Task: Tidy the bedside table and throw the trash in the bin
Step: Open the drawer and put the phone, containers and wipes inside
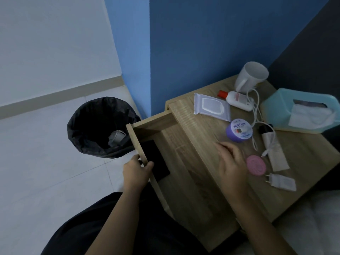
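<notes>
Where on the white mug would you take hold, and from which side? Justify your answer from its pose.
Take the mug by its handle, coming in from the left front. The mug stands upright with the handle turned that way and open space beside it. The bottle and cable crowd its front right, so an approach from there would probably knock them.

The wooden tabletop carries a white mug, lotion bottle, wipes pack, purple jar, teal tissue box, white tube, pink disc, charger plug and cable.
</notes>
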